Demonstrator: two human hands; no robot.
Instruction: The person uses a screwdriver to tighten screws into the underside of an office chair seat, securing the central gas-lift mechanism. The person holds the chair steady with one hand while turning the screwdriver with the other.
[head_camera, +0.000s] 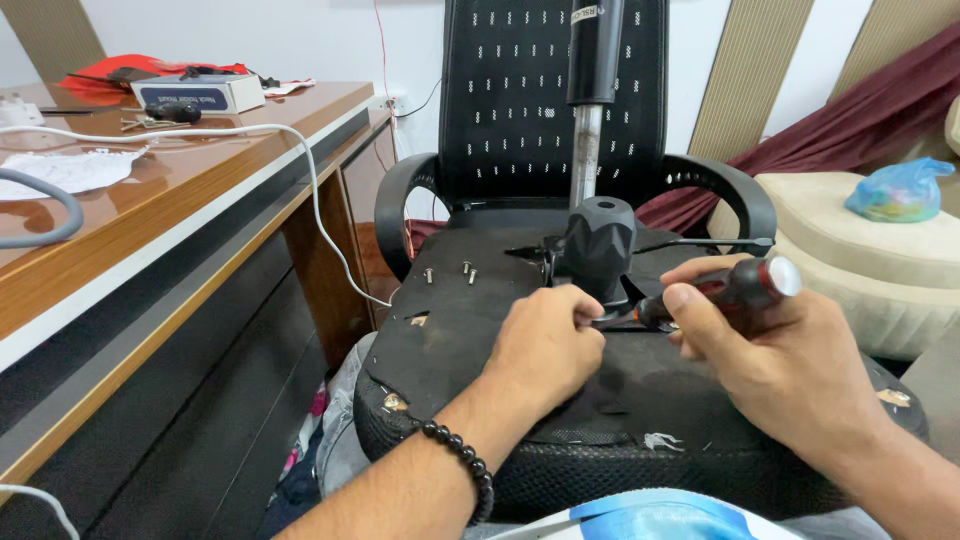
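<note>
An upturned black office chair lies in front of me, its seat underside (470, 330) facing up. A black mechanism housing (598, 240) with a gas-lift cylinder (590, 90) rises from its middle. My right hand (770, 350) grips a black and red screwdriver (735, 290), whose tip points left at the base of the housing. My left hand (545, 345) pinches the screwdriver shaft close to the tip, fingers closed around it. Three loose screws (450, 270) stand on the seat underside to the left of the housing.
A brown wooden desk (200, 190) runs along the left, carrying a white cable (300, 160), papers and a white box (200, 92). A cream cushioned seat (860, 250) with a blue plastic bag (900, 190) stands at the right. The chair's armrests (400, 200) curve at both sides.
</note>
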